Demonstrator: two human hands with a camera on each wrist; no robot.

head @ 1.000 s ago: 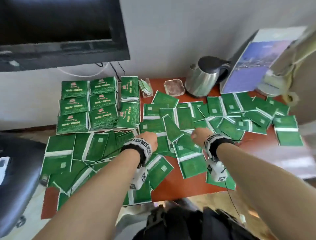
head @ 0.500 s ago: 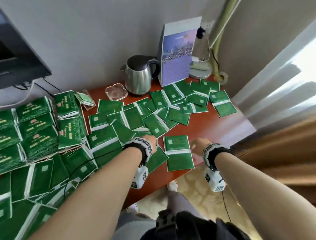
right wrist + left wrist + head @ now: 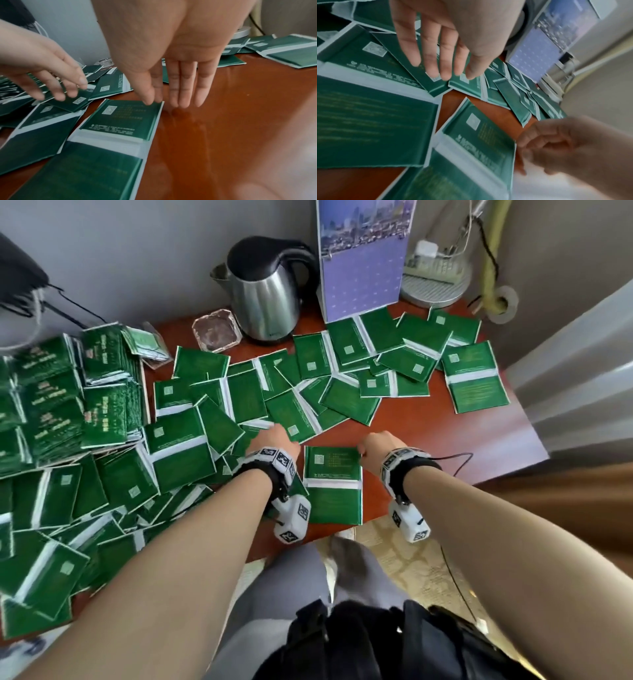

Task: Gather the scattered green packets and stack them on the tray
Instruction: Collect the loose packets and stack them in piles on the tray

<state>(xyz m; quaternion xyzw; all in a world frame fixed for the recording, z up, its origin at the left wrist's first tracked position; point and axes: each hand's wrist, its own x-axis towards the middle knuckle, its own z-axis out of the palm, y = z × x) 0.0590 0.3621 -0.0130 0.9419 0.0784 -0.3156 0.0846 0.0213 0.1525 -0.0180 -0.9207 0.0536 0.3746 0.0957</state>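
packet (image 3: 333, 484): lone double packet, two green panels joined by a white band, flat on the surface (image 3: 428, 433) at the near edge, apart from the pile. Landmark for everything below.
right hand (image 3: 378, 445): at packet's far right corner. Right wrist view shows the grip spread, fingers straight; thumb tip and forefinger on the corner, the other fingertips on bare wood just right of it. Nothing pinched.
left hand (image 3: 270, 440): just left of packet's far edge, over the loose pile. Grip spread, fingers straight, tips on or just above a packet there; contact unclear from the blur.
loose packets (image 3: 274, 392): overlapping sheets left of and beyond packet, spreading to the far right corner of the surface.
stacks (image 3: 61, 392): sorted bundles far left of packet. Tray itself not visible; presumably under them.
kettle (image 3: 265, 292): well beyond packet, by the wall, with a glass dish to its left and a calendar stand to its right.
handling (judgement): thin, light, floppy, glossy film on polished wood. Will slide rather than lift, likely hinges at the white band. Best bet: drag it over the near edge or lift a corner, then pinch across the band.
risk (judgement): sliding it off onto the floor; sweeping neighbours askew.
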